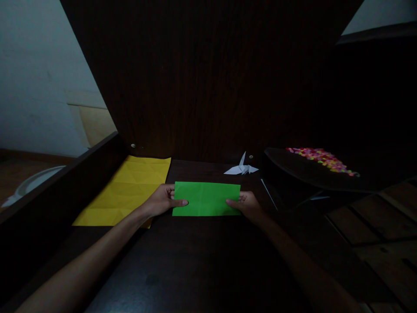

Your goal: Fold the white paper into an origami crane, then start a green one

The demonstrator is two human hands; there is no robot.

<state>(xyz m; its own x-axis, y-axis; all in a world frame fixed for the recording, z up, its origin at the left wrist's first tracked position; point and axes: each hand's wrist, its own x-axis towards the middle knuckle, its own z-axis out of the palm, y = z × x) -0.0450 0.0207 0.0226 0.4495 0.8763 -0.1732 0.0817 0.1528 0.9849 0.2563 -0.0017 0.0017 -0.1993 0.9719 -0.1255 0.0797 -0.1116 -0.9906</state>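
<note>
The left hand (160, 200) and right hand (246, 203) each pinch one short end of a folded green paper (206, 198) lying flat on the dark desk (202, 261). Just left of that paper lies a creased yellow sheet (130, 189); behind it to the right, a white paper crane (241, 168).

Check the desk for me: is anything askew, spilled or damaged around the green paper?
Nothing stands out. The green paper lies flat and square between the left hand and right hand. The creased yellow sheet lies flat; the white paper crane sits intact behind.
</note>
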